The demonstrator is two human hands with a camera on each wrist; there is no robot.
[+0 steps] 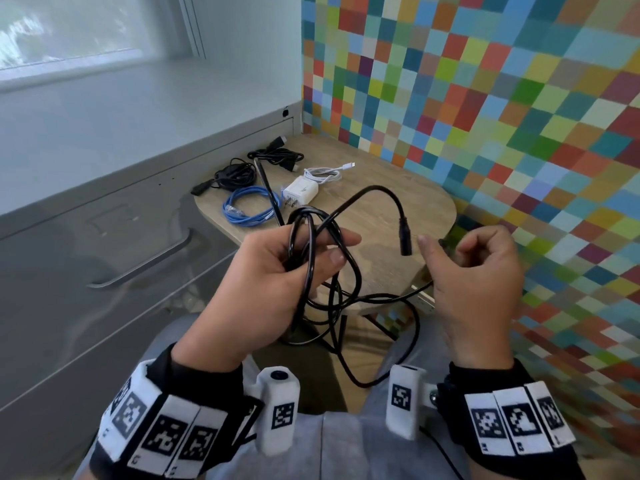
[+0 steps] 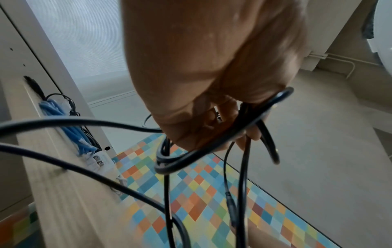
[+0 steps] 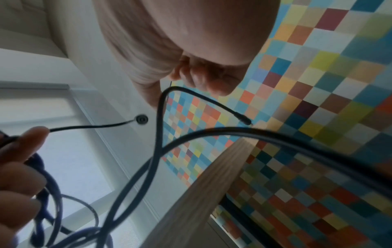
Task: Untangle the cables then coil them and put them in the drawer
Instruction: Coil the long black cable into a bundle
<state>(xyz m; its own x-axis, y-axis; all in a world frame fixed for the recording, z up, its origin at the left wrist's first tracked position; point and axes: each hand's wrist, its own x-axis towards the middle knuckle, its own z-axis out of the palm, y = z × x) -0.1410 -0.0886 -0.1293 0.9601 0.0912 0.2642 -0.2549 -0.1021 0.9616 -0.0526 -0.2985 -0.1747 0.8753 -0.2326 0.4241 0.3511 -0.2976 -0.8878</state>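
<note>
My left hand [image 1: 277,271] is raised in front of me and grips several loose loops of a black cable [image 1: 313,244]; the left wrist view shows the loops [image 2: 212,151] hooked round its fingers [image 2: 229,117]. One cable end with a black barrel connector [image 1: 405,240] arcs up and hangs free between my hands. My right hand [image 1: 478,271] is to the right of it, fingers curled inward, with no cable seen in them [image 3: 201,75]. A strand runs under the right palm [image 3: 233,130]. More cable hangs down over my lap.
On the small wooden table [image 1: 398,209] lie a coiled blue cable [image 1: 247,209], a white charger [image 1: 301,192], a white cable [image 1: 323,174] and two black coils [image 1: 235,174]. A grey drawer cabinet with a bar handle [image 1: 149,265] stands left. A chequered wall [image 1: 519,133] is right.
</note>
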